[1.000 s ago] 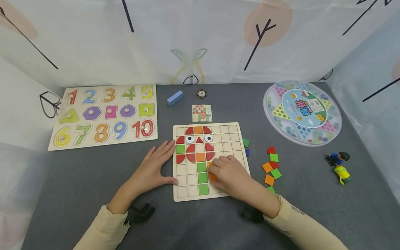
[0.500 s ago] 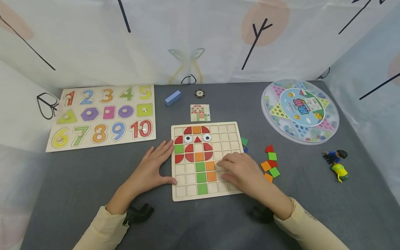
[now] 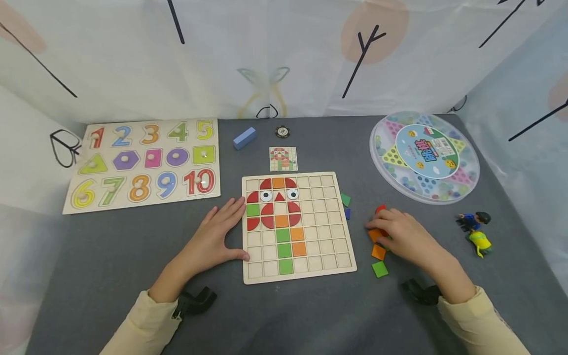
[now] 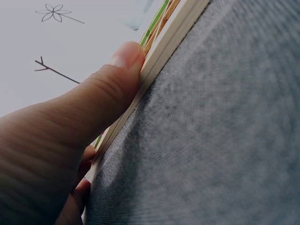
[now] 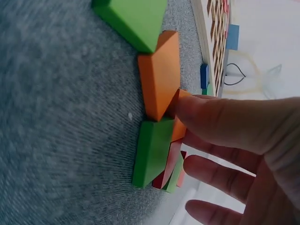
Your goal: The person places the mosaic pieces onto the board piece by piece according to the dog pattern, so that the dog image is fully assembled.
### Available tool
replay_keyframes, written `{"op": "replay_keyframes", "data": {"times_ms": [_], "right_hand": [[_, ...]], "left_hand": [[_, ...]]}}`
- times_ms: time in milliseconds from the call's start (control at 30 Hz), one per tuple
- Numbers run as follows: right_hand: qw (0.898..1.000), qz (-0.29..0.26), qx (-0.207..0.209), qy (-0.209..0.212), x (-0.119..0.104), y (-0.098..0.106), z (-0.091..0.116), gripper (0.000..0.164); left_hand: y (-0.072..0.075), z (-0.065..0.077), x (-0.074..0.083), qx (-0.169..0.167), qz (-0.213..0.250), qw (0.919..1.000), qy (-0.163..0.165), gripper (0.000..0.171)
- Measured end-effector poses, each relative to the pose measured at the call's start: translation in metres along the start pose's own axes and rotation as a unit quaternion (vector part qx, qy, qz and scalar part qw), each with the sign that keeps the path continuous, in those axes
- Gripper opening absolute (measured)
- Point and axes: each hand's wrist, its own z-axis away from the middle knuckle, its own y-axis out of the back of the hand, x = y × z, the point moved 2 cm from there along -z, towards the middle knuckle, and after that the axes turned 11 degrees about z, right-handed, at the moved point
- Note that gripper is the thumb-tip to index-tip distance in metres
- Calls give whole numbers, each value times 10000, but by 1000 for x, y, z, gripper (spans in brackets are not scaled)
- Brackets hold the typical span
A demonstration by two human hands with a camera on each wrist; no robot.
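Note:
My left hand (image 3: pixel 217 234) rests at the left edge of a wooden grid board (image 3: pixel 326 212), fingers spread, thumb (image 4: pixel 124 61) against its side. Red, orange and green pieces and two eye pieces form a figure in the board's cells. Over a small cluster of tiles right of the board is my right hand (image 3: pixel 406 236). Its thumb (image 5: pixel 197 110) and forefinger pinch an orange square tile (image 5: pixel 178 131) lying among the others. Beside that are another orange tile (image 3: pixel 378 252) and a green tile (image 3: pixel 379 269); the hand covers some red and green ones.
A picture card (image 3: pixel 283 159) lies above the board, with a blue block (image 3: pixel 244 138) and a round chip (image 3: pixel 282 131) behind. A number puzzle (image 3: pixel 146 202) is at left, a round game box (image 3: pixel 426 153) and toy figures (image 3: pixel 479 241) at right.
My right hand has left two orange squares in the board beside the green column and moved right to the loose tiles. My left hand has stayed at the board's edge.

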Motion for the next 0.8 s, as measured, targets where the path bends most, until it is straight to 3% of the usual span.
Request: {"op": "replay_keyframes", "data": {"times_ms": [267, 467, 633, 800], "right_hand": [[9993, -21, 320, 176, -5, -3, -3, 29], [9951, -235, 830, 475, -34, 3, -29, 28], [9945, -233, 665, 774, -67, 3, -57, 28], [9940, -144, 565, 930, -83, -1, -71, 21]], "left_hand": [[0, 0, 1, 10, -17, 10000, -12, 113], [0, 0, 1, -36, -16, 10000, 65, 113], [0, 1, 0, -26, -10, 10000, 74, 113], [-1, 0, -1, -47, -67, 9999, 69, 112]]}}
